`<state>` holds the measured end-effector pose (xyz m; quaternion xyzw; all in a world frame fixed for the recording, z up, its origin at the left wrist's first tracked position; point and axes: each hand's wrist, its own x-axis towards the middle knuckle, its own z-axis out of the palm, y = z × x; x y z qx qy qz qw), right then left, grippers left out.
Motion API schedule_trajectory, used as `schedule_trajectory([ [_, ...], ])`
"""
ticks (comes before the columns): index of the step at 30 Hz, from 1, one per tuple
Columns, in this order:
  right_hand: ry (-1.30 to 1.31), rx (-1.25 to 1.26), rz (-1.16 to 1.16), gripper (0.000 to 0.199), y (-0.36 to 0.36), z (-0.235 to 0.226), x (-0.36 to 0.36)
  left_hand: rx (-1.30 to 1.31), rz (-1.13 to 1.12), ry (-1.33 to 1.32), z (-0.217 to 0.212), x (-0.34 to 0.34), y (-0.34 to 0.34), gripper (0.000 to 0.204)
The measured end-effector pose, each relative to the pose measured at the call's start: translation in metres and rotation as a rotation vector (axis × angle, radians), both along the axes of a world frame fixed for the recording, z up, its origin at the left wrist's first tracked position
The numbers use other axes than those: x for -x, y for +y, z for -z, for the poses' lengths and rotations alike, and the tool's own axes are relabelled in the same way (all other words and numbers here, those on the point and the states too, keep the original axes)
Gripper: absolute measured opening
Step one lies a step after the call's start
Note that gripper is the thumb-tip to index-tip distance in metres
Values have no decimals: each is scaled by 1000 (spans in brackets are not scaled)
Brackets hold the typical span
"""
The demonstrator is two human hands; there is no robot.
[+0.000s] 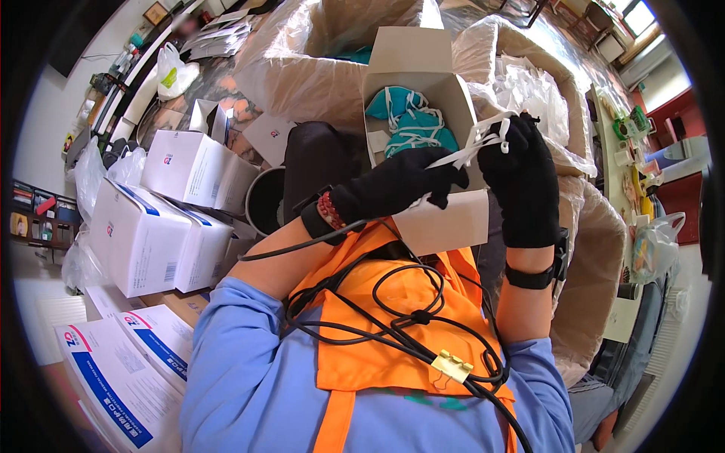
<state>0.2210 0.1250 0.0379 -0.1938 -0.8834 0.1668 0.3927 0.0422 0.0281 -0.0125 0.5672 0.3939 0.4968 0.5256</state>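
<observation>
An open white box [462,97] stands between my legs, its flaps spread out. Inside lie several teal cup-shaped masks [423,127] with white straps. Over the box's near side, my black-gloved left hand [400,181] is closed on one end of some white elastic straps [453,157]. My right hand [522,181], also in a black glove, is raised at the box's right edge. Its fingers are closed on the other end of the bunched straps. Whatever the straps may be attached to is hidden by the gloves.
Large plastic-lined cartons [302,79] stand beyond the box and along my right; one holds clear plastic packets [532,94]. White printed boxes [140,241] are stacked at left, beside a dark round bin [264,200]. Black cables [393,325] loop across my orange apron [347,362], held with a gold clip [451,367].
</observation>
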Motion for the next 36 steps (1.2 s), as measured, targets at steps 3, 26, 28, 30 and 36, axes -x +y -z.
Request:
schedule_trajectory([
  [3,-20,-77,-36,14,11,12,-2,264,44,-80,-6,3,-2,26],
  [26,257,598,-13,14,21,42,-12,480,200,-200,-9,20,-24,44],
  [28,590,1013,-148,16,15,43,-9,515,201,-249,-7,19,-24,44],
  [30,932,1419,-290,21,11,43,-8,549,202,-297,-6,18,-23,45],
  [36,1029,1619,-523,33,18,65,-10,505,276,-398,-3,18,-19,40],
])
